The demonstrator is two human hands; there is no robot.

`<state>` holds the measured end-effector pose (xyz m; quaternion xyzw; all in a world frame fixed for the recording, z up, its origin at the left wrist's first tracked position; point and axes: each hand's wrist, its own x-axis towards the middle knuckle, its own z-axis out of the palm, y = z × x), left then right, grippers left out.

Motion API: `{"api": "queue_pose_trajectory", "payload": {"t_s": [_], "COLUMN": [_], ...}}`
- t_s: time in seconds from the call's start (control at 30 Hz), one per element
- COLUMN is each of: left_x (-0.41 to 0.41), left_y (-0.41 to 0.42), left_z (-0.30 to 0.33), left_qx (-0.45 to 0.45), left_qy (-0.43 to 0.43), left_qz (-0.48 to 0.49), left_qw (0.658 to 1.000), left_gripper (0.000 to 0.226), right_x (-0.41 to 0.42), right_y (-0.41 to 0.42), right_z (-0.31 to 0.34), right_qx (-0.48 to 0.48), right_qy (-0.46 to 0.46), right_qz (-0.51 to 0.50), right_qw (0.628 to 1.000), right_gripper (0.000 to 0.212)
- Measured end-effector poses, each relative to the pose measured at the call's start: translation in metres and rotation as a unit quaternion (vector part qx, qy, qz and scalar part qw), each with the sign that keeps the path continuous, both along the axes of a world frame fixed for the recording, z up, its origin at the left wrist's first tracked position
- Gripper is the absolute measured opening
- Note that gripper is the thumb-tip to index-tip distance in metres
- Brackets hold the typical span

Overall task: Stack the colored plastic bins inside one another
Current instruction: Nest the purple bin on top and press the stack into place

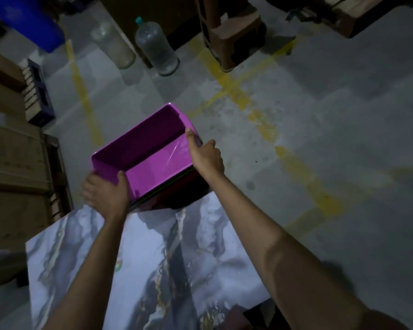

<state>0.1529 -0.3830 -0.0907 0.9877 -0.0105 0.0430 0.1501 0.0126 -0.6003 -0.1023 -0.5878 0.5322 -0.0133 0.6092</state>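
A purple plastic bin (150, 144) sits on top of a nested stack at the far edge of the marble-patterned table (138, 258). Dark rims of other bins (174, 186) show just beneath it; their colours are lost in the dim light. My left hand (105, 191) grips the near left corner of the purple bin, thumb over the rim. My right hand (205, 156) grips the right rim, thumb lying along the inside wall. The stack partly overhangs the table's far edge.
Beyond the table lies a grey concrete floor with yellow painted lines (253, 110). Two clear plastic bottles (157, 46) stand on the floor at the back. Cardboard boxes (12, 167) are piled at the left, a blue container (26, 17) at top left, a brown stool (234, 32) at the back.
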Motion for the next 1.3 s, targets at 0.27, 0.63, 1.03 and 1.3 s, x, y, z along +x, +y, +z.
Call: {"api": "queue_pose_trajectory", "payload": {"t_s": [0.27,0.63,1.03,1.3], "left_x": [0.009,-0.012,-0.072,-0.068], "left_y": [0.042,0.050,0.054,0.058], "left_z": [-0.015,-0.017,-0.026,-0.028], "left_qx": [-0.169,-0.390,-0.769,-0.763], "left_qy": [0.136,0.151,0.242,0.226], "left_qz": [0.065,0.181,0.261,0.232], "left_qw": [0.974,0.890,0.532,0.560], "left_gripper": [0.069,0.058,0.058,0.053], "right_x": [0.022,0.012,-0.022,-0.020], "right_y": [-0.008,0.006,0.066,0.068], "right_z": [-0.002,-0.010,-0.032,-0.044], "right_qx": [-0.058,-0.016,0.309,0.231], "right_qy": [0.014,-0.002,-0.271,-0.283], "right_qz": [0.009,-0.093,-0.225,-0.219], "right_qw": [0.998,0.996,0.883,0.905], "right_gripper": [0.095,0.110,0.096,0.052]}}
